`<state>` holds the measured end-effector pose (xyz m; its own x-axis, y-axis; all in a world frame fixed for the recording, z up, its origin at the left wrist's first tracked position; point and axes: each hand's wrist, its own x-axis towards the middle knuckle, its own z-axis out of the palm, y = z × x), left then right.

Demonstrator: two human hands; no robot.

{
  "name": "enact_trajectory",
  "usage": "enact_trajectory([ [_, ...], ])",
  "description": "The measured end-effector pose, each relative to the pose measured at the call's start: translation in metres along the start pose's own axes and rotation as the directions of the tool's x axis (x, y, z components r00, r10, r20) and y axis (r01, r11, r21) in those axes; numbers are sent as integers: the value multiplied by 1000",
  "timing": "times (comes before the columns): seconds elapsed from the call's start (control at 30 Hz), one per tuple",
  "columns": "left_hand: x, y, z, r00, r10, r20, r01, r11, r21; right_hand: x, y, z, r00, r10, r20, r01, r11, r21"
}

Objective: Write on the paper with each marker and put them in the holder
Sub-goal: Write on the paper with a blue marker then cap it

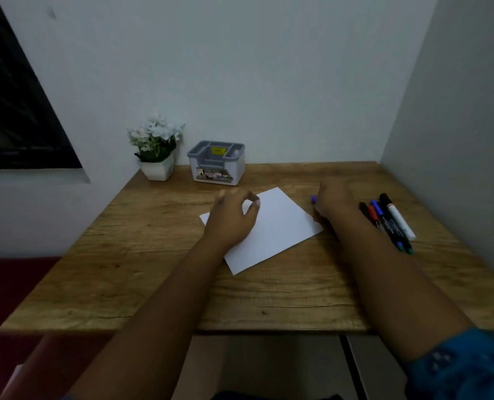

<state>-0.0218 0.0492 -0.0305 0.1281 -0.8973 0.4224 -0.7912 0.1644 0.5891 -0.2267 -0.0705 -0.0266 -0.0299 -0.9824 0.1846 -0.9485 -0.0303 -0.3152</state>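
Right hand [330, 202] grips a blue-tipped marker [314, 199] at the paper's [274, 226] right edge; left hand [234, 215], empty and loosely curled, rests on the paper. Best pin the sheet flat, then stroke lightly. Holder [216, 163] sits beyond the paper, spare markers [390, 220] right of it.

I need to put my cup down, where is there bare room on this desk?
Bare wood lies left of the paper, below the flower pot, and along the near edge. Crowded on the right, around the markers.

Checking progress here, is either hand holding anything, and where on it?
The right hand grips a blue-tipped marker, though where on its barrel cannot be told. The left hand holds nothing.
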Motion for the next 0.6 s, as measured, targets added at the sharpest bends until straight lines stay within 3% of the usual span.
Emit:
enact_trajectory([
  [0.1,4,0,2,999,49,1,-49,999,-20,-8,-6,0,998,-41,50,39,998,43],
  [0.2,14,5,1,997,79,-1,-79,995,-58,-16,-24,-8,976,-214,27,207,964,166],
  [0.3,26,14,1,989,141,39,-132,977,-168,-35,-55,-22,868,-493,-51,470,786,402],
  [0.37,34,12,-2,986,159,51,-147,972,-185,-46,-70,-27,776,-622,-104,604,684,409],
  [0.5,39,-6,-14,950,312,8,-312,947,71,-51,-82,-28,751,-660,-15,626,705,335],
  [0.6,39,-17,-19,920,393,-10,-389,913,125,-50,-91,-24,741,-668,61,627,723,289],
])
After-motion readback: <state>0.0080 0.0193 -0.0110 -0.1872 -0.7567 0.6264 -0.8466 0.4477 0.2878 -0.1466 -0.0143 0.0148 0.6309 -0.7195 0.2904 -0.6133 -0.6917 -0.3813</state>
